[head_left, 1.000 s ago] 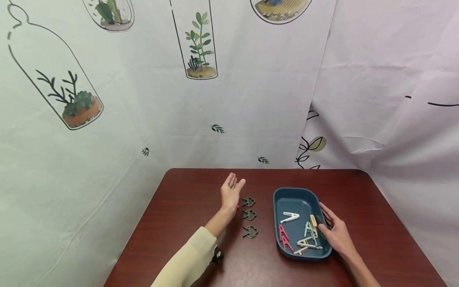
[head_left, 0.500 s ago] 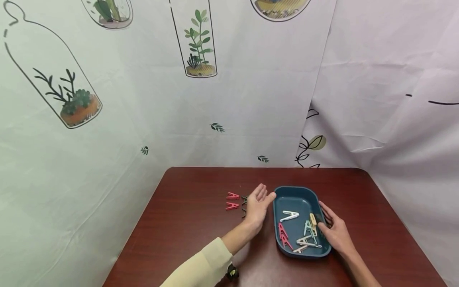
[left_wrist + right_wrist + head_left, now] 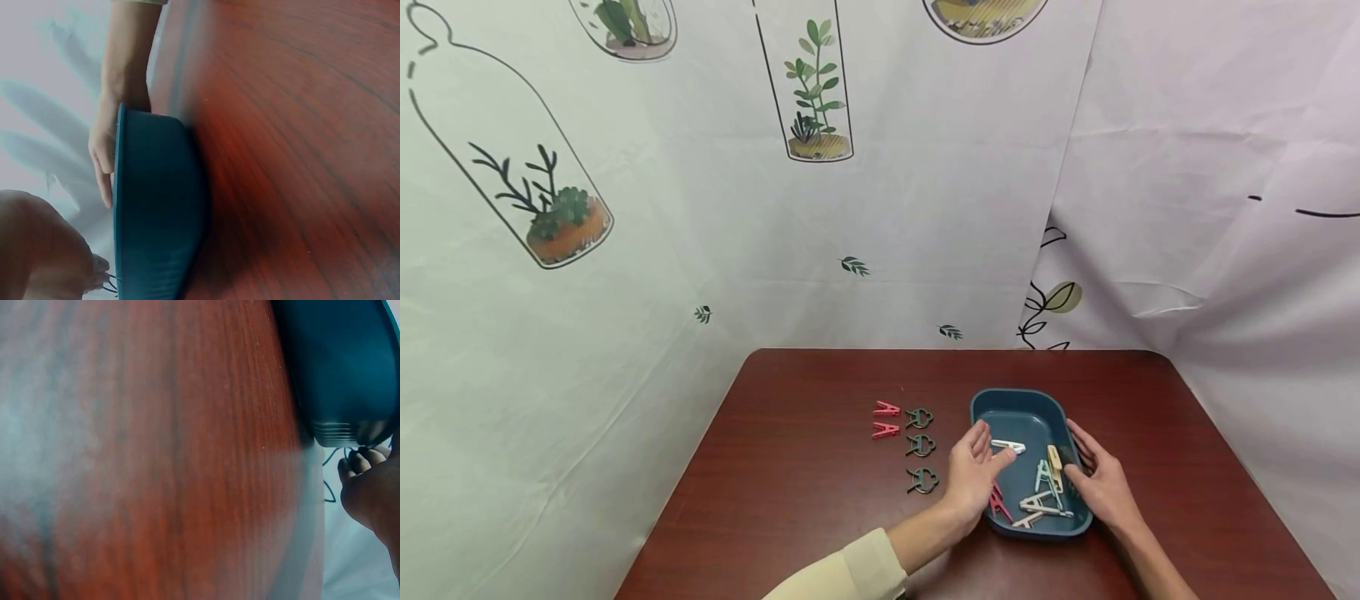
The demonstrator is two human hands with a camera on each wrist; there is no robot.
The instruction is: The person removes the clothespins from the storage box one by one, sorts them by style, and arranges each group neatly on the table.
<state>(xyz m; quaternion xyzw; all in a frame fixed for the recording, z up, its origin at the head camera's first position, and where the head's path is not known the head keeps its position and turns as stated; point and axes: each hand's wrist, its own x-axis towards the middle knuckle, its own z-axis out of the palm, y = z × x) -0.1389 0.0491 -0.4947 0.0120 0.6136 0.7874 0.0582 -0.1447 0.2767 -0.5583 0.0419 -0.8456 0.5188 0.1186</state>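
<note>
A blue plastic bin [image 3: 1018,398] stands on the table, holding several clothespins: a white clothespin [image 3: 1009,446], a red clothespin [image 3: 997,505], a yellow clothespin [image 3: 1055,461] and pale ones near its front. My left hand [image 3: 972,477], fingers fairly straight and thumb over the bin, is at the left rim and hides part of it; contact is unclear. On the opposite side my right hand [image 3: 1107,487] grips the rim, thumb on top and fingers outside. In the left wrist view the bin wall [image 3: 159,206] stands beside my left hand [image 3: 47,244].
Left of the bin, three dark green ring-shaped plant clips [image 3: 921,445] lie in a column. Beside them are two red clothespins [image 3: 886,430]. The brown table [image 3: 805,483] ends at a white printed cloth [image 3: 910,208].
My left hand has moved right, from beside the plant clips to the bin's left rim, uncovering the clips and red clothespins on the table. The right hand and bin have stayed put.
</note>
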